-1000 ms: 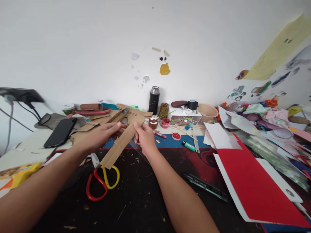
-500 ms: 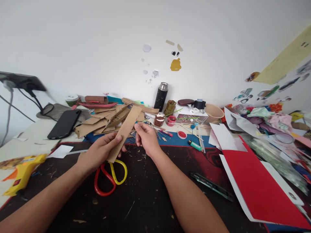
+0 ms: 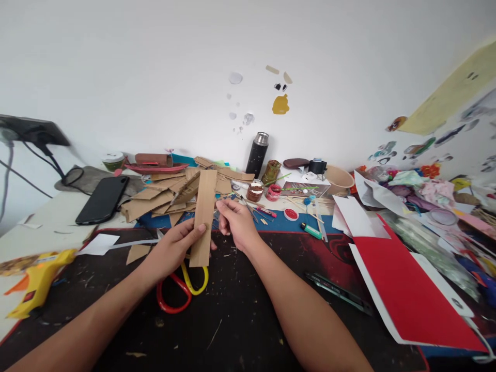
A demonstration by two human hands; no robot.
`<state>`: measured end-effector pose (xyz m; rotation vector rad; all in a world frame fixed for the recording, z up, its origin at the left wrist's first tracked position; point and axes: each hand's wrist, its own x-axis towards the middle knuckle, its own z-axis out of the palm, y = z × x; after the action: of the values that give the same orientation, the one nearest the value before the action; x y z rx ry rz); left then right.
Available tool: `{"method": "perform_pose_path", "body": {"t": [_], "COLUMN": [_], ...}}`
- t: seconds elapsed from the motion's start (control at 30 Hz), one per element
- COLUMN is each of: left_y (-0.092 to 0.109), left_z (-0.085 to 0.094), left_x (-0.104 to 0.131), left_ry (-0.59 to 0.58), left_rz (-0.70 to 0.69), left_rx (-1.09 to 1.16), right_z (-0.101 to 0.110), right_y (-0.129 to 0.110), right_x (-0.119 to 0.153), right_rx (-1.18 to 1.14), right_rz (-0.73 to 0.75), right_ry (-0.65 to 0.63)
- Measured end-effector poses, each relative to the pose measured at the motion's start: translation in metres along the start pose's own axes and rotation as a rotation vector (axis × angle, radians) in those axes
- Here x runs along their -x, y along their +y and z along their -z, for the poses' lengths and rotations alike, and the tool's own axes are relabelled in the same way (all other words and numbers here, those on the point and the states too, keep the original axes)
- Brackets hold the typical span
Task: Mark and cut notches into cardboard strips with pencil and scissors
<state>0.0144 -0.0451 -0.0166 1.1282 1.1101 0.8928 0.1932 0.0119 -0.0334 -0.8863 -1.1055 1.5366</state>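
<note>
My left hand (image 3: 181, 245) is closed on a long strip of cardboard (image 3: 204, 217), thumb on its face and fingers behind. The strip stands nearly upright, its broad side toward me. Just right of it, apart from its edge, is my right hand (image 3: 237, 223). Its thumb and forefinger are pinched together; whatever may be between them is too small to make out. Below the strip lies a pair of scissors (image 3: 175, 309) with one red and one yellow handle, its blades mostly hidden by my left hand. A small cardboard offcut (image 3: 137, 253) lies left of that hand.
Cardboard scraps (image 3: 149, 206) are heaped at the back, beside a black flask (image 3: 257, 155) and open paint jars (image 3: 273, 192). A yellow glue gun (image 3: 41, 281) and phone (image 3: 103, 200) lie left. A box cutter (image 3: 339, 293) and red paper (image 3: 411, 294) lie right.
My left hand has turned the cardboard strip from a rightward slant to nearly upright. The small offcut left of the hand has come into sight. My right hand stays pinched, nearly in place.
</note>
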Motion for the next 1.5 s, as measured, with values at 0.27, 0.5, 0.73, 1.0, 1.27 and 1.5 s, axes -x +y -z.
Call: {"method": "perform_pose_path", "body": {"t": [0.27, 0.5, 0.73, 1.0, 1.27, 1.5], "left_y": [-0.003, 0.000, -0.002, -0.004, -0.001, -0.001], "left_z": [0.003, 0.004, 0.016, 0.021, 0.020, 0.019], "left_x": [-0.005, -0.003, -0.007, -0.013, -0.015, -0.013], "left_ry": [0.101, -0.012, 0.155, 0.208, 0.219, 0.195], "left_rz": [-0.029, -0.105, -0.195, -0.192, -0.186, -0.188], "left_rx": [0.037, -0.065, -0.138, 0.018, 0.102, 0.077], "right_z": [-0.001, -0.008, -0.009, -0.007, -0.008, -0.008], "right_y": [-0.003, 0.001, 0.000, 0.001, 0.003, 0.007], "right_x": [0.001, 0.006, 0.009, 0.008, 0.009, 0.009], "right_rx": [-0.021, 0.126, 0.180, 0.137, 0.145, 0.153], "right_rz": [-0.011, -0.039, -0.043, -0.072, -0.140, -0.171], "right_ry": [0.001, -0.104, -0.124, -0.114, -0.106, -0.112]}}
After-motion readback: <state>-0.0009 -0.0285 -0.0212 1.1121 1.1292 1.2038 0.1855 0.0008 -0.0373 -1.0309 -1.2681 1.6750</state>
